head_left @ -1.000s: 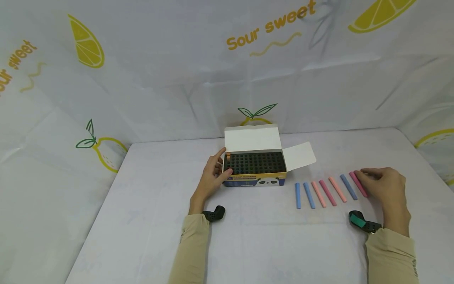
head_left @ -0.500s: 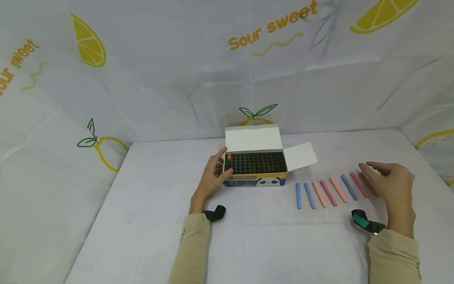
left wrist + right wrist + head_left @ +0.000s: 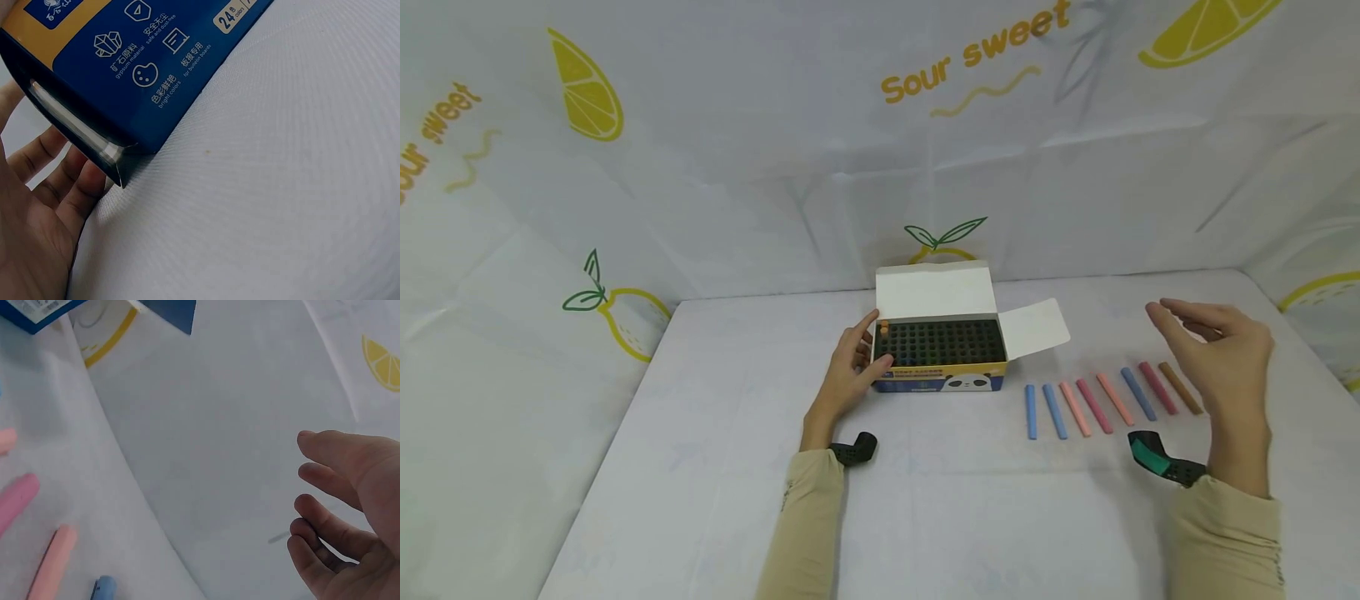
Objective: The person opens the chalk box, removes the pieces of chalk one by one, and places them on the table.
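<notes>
Near the middle of the white table stands an open chalk box, its lid flap upright behind and a side flap folded out to the right. Its front wall is yellow above and blue below with a panda face printed at the right end; the left wrist view shows the blue side with white icons and "24" on it. Inside, a dark grid of cells looks mostly empty, with an orange chalk end showing in the far left corner. The left hand rests against the box's left end, fingers gently curved along the wall and thumb at the front corner, touching the cardboard rather than clenched on it.

To the right of the box, eight chalk sticks lie side by side on the cloth, each apart from its neighbour: two blue, a salmon, a deep pink, another salmon, a darker blue, a pink-red and a brown stick at the far right end. The right hand hovers above that right end, lifted off the table, fingers spread and relaxed, holding nothing. It partly stands between the camera and the cloth beyond the brown stick. A white backdrop printed with lemons and "Sour sweet" encloses the table on three sides.
</notes>
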Demonstrator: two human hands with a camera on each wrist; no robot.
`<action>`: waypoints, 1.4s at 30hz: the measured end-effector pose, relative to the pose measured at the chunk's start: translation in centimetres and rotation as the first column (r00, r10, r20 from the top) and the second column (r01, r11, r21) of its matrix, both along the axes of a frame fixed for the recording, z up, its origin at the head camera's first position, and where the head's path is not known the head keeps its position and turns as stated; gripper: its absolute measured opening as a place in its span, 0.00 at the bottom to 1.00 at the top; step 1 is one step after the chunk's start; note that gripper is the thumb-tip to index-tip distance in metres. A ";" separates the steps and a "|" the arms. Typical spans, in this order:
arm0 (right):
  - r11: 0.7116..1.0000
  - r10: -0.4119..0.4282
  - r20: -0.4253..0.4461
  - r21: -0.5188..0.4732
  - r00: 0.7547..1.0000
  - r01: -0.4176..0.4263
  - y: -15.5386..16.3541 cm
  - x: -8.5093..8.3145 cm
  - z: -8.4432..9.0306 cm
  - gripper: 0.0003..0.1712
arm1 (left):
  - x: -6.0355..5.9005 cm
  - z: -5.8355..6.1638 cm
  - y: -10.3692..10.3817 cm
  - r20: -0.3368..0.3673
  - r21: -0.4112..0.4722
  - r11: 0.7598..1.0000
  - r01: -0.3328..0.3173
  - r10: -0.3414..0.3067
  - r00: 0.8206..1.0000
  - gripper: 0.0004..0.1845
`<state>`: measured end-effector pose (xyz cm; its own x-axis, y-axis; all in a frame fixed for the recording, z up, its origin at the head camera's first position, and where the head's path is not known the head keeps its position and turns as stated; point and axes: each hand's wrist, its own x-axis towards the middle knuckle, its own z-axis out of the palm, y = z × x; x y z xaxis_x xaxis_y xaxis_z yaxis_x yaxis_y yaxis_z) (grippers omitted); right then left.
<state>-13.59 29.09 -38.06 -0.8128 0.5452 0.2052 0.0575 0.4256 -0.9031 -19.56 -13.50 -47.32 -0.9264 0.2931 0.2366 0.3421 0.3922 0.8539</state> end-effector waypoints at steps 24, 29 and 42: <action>0.935 0.352 -0.259 0.043 0.900 -0.353 -12.5 -3.0 2.6 0.13 | -0.2 -0.2 -0.2 0.007 -0.004 1.000 0.004 -0.004 1.000 0.43; 0.894 0.446 -0.261 0.097 0.856 -0.437 -15.4 -3.7 1.6 0.11 | -0.3 -0.3 -0.2 0.003 0.004 1.000 0.010 -0.010 1.000 0.44; 0.830 0.557 -0.212 0.105 0.803 -0.548 -22.0 -4.7 -0.6 0.13 | -0.2 -0.4 -0.1 -0.003 -0.008 1.000 -0.004 0.004 1.000 0.45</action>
<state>-18.30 7.10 -38.64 -0.9031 0.0066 0.4295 -0.3991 0.3567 -0.8447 -19.75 -13.63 -47.73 -0.9266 0.2916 0.2374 0.3436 0.4000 0.8497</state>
